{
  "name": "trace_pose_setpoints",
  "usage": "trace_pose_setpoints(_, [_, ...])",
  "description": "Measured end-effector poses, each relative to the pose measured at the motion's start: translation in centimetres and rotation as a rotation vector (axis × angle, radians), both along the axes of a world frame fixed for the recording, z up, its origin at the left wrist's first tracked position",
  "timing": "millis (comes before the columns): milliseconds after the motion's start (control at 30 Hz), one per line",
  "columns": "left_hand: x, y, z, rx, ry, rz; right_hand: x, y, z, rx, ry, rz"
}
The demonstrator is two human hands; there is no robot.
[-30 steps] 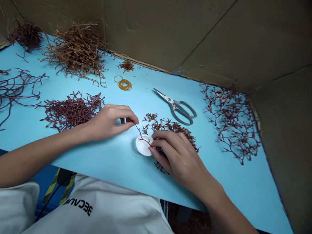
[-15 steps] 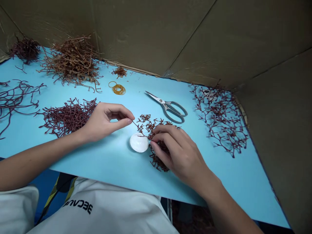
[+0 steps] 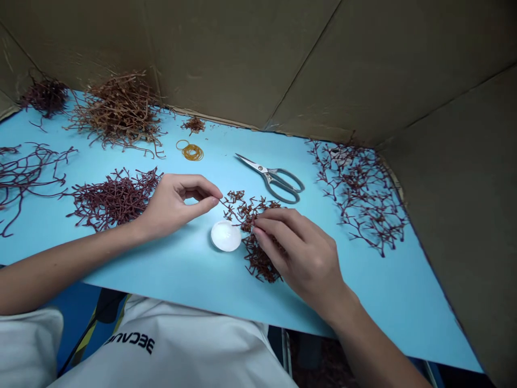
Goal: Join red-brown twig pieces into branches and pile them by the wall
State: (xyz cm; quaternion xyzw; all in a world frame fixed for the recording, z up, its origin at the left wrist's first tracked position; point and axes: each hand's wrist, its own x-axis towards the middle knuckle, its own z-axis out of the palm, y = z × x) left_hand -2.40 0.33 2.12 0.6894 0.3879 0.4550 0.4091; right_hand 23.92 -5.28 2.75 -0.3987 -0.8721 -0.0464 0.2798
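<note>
My left hand (image 3: pixel 177 206) pinches one end of a thin dark-red twig (image 3: pixel 224 203) between thumb and forefinger. The twig slants down to my right hand (image 3: pixel 305 253), whose thumb and forefinger are pressed together at its other end. Just below the twig is a small white round dish (image 3: pixel 225 236), with what looks like clear content. Beneath and beside my right hand spreads a heap of short reddish-brown twig bits (image 3: pixel 258 261), partly hidden by that hand. A pile of small branched dark-red twigs (image 3: pixel 113 199) lies next to my left wrist.
Scissors with grey handles (image 3: pixel 278 180) rest beyond my hands, left of a spread of forked twigs (image 3: pixel 363 194). Yellow rubber bands (image 3: pixel 193 152), a brown twig pile (image 3: pixel 119 110) and long dark stems (image 3: pixel 28 170) lie on the blue tabletop (image 3: pixel 169 269). Cardboard walls (image 3: pixel 226 59) enclose the back.
My right hand has shifted slightly relative to the dish, still at the twig's end. My left hand keeps its pinch. The whole view has moved a little.
</note>
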Motion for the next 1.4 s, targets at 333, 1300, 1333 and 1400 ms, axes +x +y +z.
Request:
trace_pose_setpoints(333, [-2.0,-0.3,-1.3,0.252,0.262,-0.103,-1.1,0.3,0.2,0.092,-0.247,0.13])
trace_pose_setpoints(1300, [-1.1,0.1,-0.9,0.055,0.139,0.05,0.0,1.1,-0.7,0.122,-0.143,0.017])
trace_pose_setpoints(1333, [-0.8,0.3,-0.9,0.013,0.088,0.07,0.2,1.2,-0.6,0.137,-0.126,-0.009])
trace_pose_setpoints(1400, [-0.5,0.9,-0.8,-0.047,0.05,0.092,0.4,1.6,-0.4,0.126,-0.042,-0.081])
